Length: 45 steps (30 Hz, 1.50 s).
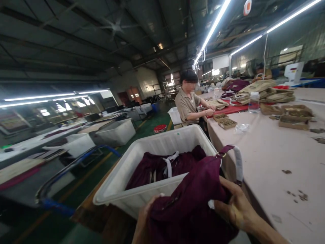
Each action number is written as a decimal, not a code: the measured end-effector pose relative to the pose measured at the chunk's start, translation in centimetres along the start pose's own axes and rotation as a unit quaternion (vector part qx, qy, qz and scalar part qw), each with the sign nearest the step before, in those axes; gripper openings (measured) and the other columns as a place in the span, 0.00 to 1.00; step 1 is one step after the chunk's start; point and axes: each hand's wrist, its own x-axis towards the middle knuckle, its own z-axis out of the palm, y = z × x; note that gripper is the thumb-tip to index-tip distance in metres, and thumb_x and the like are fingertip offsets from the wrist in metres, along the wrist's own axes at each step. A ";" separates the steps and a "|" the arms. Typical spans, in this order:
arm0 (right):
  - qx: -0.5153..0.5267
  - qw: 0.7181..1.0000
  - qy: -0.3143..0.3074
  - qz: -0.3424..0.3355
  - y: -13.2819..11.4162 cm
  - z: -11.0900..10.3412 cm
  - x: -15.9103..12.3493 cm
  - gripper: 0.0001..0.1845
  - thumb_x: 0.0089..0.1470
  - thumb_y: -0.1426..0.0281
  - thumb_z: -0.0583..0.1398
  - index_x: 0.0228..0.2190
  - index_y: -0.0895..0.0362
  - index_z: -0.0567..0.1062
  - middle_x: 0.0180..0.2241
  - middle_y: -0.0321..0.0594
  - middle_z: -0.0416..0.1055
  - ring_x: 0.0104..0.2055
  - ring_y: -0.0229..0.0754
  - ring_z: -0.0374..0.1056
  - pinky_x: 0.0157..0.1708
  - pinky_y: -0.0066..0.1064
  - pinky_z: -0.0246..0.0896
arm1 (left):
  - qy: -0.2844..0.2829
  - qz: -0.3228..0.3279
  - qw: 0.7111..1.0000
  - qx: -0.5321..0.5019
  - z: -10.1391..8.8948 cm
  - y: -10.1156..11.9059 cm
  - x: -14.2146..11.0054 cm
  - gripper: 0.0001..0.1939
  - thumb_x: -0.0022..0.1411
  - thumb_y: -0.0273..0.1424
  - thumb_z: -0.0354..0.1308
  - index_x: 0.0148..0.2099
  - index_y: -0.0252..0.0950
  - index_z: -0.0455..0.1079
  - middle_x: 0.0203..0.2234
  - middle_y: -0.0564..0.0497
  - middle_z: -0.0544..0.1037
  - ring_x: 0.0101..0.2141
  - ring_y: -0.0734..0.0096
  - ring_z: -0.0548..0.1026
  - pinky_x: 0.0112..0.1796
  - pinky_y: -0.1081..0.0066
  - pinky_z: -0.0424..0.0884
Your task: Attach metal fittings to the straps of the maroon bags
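A dark purple cloth bag [193, 189] is held up in front of me, over the near rim of a white plastic bin. Its strap [238, 164], wrapped in white with a metal buckle, loops out at the upper right. My left hand [145, 217] grips the bag's left side, most of its fingers hidden by the cloth. At the right side, my right hand [237, 205] pinches the fabric, with a white covering on the thumb tip. Inside the bin [122, 198] lie more purple cloth pieces [152, 162] with white-wrapped straps.
To the right runs a long pale table [269, 162] with loose small metal pieces [299, 196], cardboard trays [294, 122], a clear bottle [254, 101] and piled beige bags [269, 89]. A co-worker [189, 101] sits beyond the bin. A blue cart handle [76, 162] stands left.
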 end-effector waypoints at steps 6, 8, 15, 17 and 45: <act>-0.122 0.986 -0.105 -0.039 0.9 0.5 -0.5 0.21 0.54 0.67 0.65 0.51 0.55 0.78 0.41 0.44 0.78 0.44 0.51 0.73 0.46 0.38 0.71 | -0.059 0.182 0.975 0.115 0.9 3.1 0.6 0.21 0.60 0.47 0.66 0.45 0.33 0.76 0.42 0.40 0.83 0.46 0.51 0.81 0.52 0.56 0.74; -0.186 0.971 -0.146 -0.046 1.0 1.0 -0.9 0.19 0.55 0.71 0.62 0.49 0.53 0.79 0.39 0.44 0.77 0.42 0.49 0.73 0.44 0.36 0.70 | -0.054 0.253 0.941 0.219 3.3 4.1 -1.4 0.18 0.63 0.43 0.65 0.48 0.35 0.73 0.45 0.41 0.82 0.48 0.54 0.79 0.54 0.57 0.72; -0.317 0.933 -0.161 -0.051 3.8 5.9 -5.0 0.19 0.48 0.81 0.56 0.39 0.55 0.78 0.42 0.46 0.75 0.42 0.47 0.73 0.39 0.33 0.66 | -0.023 0.338 0.812 0.475 12.4 1.9 -4.3 0.30 0.57 0.33 0.69 0.61 0.38 0.69 0.50 0.39 0.78 0.50 0.48 0.76 0.51 0.54 0.72; -0.338 0.923 -0.181 -0.042 3.9 6.8 -5.7 0.23 0.47 0.82 0.55 0.44 0.56 0.77 0.45 0.47 0.74 0.45 0.48 0.72 0.42 0.35 0.66 | -0.003 0.334 0.806 0.488 13.2 0.5 -3.0 0.19 0.61 0.27 0.64 0.55 0.37 0.74 0.45 0.41 0.80 0.45 0.52 0.78 0.47 0.58 0.73; 0.094 0.838 -0.469 0.263 -0.7 -7.8 -1.0 0.32 0.61 0.44 0.59 0.36 0.62 0.80 0.20 0.41 0.74 0.17 0.35 0.63 0.22 0.26 0.61 | -0.491 -0.012 0.869 0.052 11.1 -2.4 1.1 0.32 0.45 0.57 0.73 0.33 0.30 0.79 0.20 0.46 0.78 0.21 0.69 0.72 0.26 0.70 0.67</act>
